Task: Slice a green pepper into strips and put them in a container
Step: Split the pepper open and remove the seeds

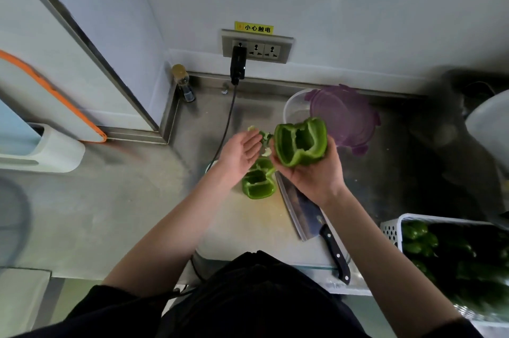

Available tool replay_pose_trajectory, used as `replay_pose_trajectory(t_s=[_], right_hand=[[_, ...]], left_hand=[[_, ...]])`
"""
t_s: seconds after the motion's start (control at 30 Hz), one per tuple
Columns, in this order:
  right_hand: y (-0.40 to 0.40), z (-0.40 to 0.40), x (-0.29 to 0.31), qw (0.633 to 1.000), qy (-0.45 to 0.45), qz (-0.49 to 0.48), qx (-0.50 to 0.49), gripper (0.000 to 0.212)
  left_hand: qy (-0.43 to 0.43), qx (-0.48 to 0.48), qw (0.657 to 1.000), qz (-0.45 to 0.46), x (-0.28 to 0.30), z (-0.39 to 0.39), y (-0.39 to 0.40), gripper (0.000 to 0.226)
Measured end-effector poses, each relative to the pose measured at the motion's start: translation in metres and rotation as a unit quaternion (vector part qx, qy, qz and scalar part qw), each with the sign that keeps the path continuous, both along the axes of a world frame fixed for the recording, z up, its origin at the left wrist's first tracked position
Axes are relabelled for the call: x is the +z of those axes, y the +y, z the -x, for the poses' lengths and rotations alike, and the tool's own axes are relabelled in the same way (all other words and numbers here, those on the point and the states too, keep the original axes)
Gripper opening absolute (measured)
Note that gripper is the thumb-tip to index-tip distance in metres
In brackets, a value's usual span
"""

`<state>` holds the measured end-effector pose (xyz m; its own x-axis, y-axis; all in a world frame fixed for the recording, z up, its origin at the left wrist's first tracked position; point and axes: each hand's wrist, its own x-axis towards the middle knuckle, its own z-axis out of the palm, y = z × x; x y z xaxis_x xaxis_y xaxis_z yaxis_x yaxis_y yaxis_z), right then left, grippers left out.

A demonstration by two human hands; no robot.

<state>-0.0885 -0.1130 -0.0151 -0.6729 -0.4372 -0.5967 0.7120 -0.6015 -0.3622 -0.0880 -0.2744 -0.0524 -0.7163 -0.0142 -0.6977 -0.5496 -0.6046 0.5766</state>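
Note:
My right hand (314, 175) holds a hollowed green pepper half (301, 142) above the cutting board (248, 224), cut side facing me. Beside it my left hand (242, 153) is open, palm up, holding nothing. The other pepper half (259, 180) lies on the board under my left hand. Pepper core scraps (264, 139) sit just beyond my fingers. A cleaver (305, 213) with a black handle lies on the board to the right. The clear container (296, 107) stands at the back, with its purple lid (344, 117) leaning on it.
A white basket (394, 230) of green peppers sits at the right. A black charger cable (228, 122) runs from the wall socket (256, 47) across the steel counter. A small bottle (183, 83) stands in the back corner. A white holder (41, 150) stands at the left.

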Motion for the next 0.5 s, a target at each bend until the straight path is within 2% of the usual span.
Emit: replay_pose_trajectory(t_s=[0.03, 0.1, 0.13, 0.23, 0.27, 0.3, 0.33, 0.37, 0.43, 0.47, 0.5], right_hand=[[0.001, 0.0, -0.002, 1.0, -0.002, 0.01, 0.015, 0.061], [0.001, -0.001, -0.003, 0.999, 0.0, 0.021, 0.042, 0.065], [0.001, 0.0, -0.003, 0.998, 0.0, 0.026, 0.051, 0.064], [0.004, 0.005, -0.005, 0.997, 0.003, 0.014, 0.074, 0.054], [0.005, 0.006, -0.007, 0.997, 0.004, 0.011, 0.079, 0.054], [0.007, 0.006, -0.008, 0.996, 0.001, 0.014, 0.083, 0.057], [0.008, 0.007, -0.009, 0.996, -0.004, 0.016, 0.085, 0.062], [0.01, 0.008, -0.009, 0.996, -0.008, 0.017, 0.089, 0.069], [0.014, 0.009, -0.011, 0.994, -0.014, 0.011, 0.106, 0.075], [0.016, 0.01, -0.012, 0.993, -0.018, 0.001, 0.116, 0.071], [0.017, 0.01, -0.013, 0.992, -0.021, -0.01, 0.124, 0.065]], left_hand=[[0.033, -0.056, 0.993, 0.096, 0.004, 0.005, 0.003, 0.035], [0.115, -0.151, 0.953, 0.235, 0.012, 0.007, 0.009, 0.034], [0.144, -0.17, 0.943, 0.248, 0.016, 0.006, 0.01, 0.032], [0.17, -0.194, 0.942, 0.213, 0.018, 0.002, 0.011, 0.032], [0.175, -0.2, 0.937, 0.228, 0.014, 0.0, 0.011, 0.033], [0.178, -0.217, 0.918, 0.28, 0.006, -0.002, 0.009, 0.034], [0.18, -0.241, 0.886, 0.352, -0.007, -0.004, 0.005, 0.032], [0.18, -0.287, 0.838, 0.428, -0.02, -0.006, 0.0, 0.031], [0.183, -0.389, 0.723, 0.54, -0.043, -0.015, -0.008, 0.044], [0.186, -0.411, 0.687, 0.57, -0.055, -0.019, -0.01, 0.05], [0.18, -0.401, 0.686, 0.58, -0.06, -0.021, -0.012, 0.052]])
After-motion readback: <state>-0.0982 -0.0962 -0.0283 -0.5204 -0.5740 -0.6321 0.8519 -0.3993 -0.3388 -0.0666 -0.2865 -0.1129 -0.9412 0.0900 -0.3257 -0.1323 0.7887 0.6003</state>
